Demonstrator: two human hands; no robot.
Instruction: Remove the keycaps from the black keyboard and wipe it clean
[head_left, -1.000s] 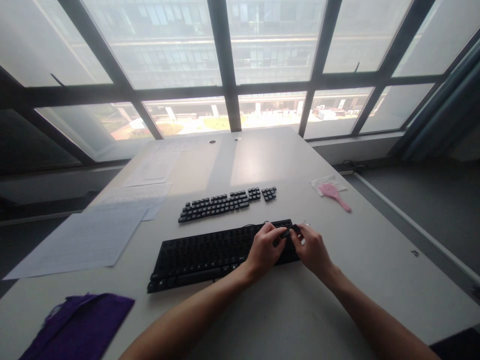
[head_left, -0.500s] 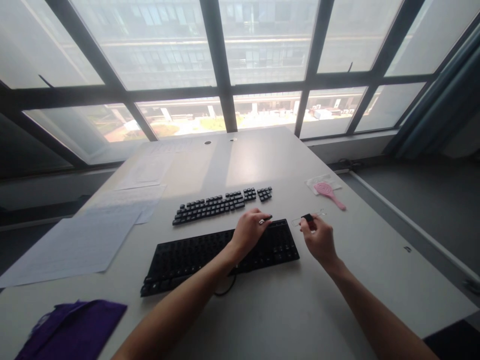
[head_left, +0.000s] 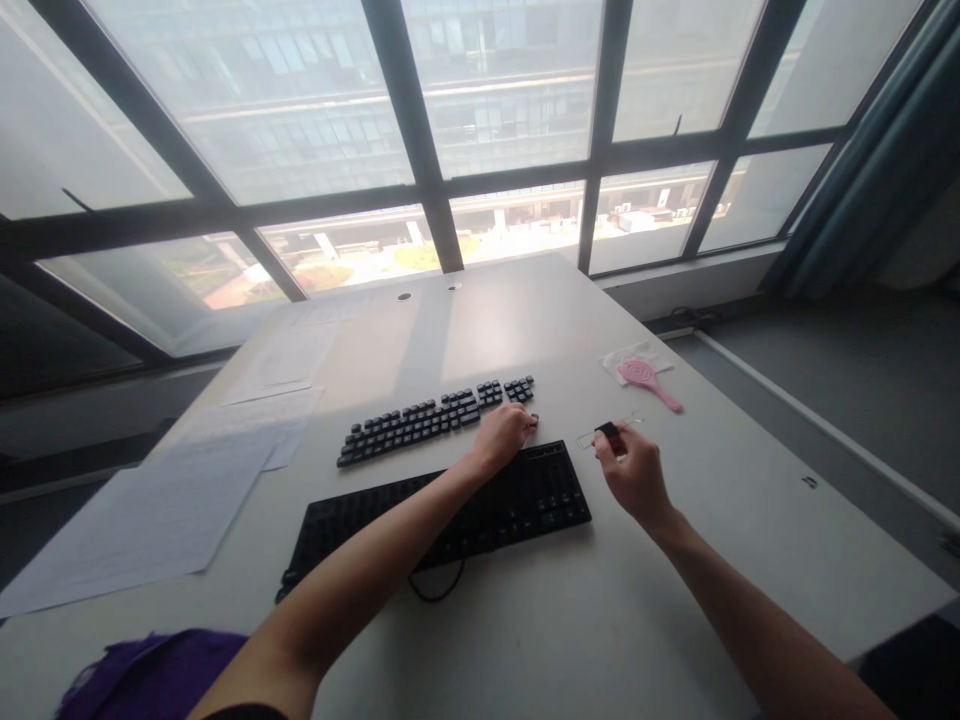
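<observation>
While the left hand (head_left: 506, 432) reaches over the back of the black keyboard (head_left: 555, 492), its grip is narrow, fingertips pinched on a small dark piece (head_left: 535, 422); it looks like a keycap, though the fingers cover too much of it to be sure. The piece is just short of the loose keycaps (head_left: 409, 428), which stand in rows between the keyboard and the far edge of the tabletop (head_left: 750, 520). The right hand (head_left: 631, 468), off the keyboard's right end and nearer the tabletop's right edge, has its grip closed on a wire tool (head_left: 606, 430), whose dark middle sits at the thumb and fingers with thin wire showing at both ends.

The small piece should be very light, stiff and rather slick, likely to slip or spin if pinched by a corner; two opposite side walls would be the best hold, with only mild pressure. The wire tool should also weigh little, its wires springy and easily bent, so the dark middle is the place to hold it. The keyboard, flat and rigid, would be best lifted by both short ends, clear of the cable (head_left: 441, 598) looping out on its near side.
</observation>
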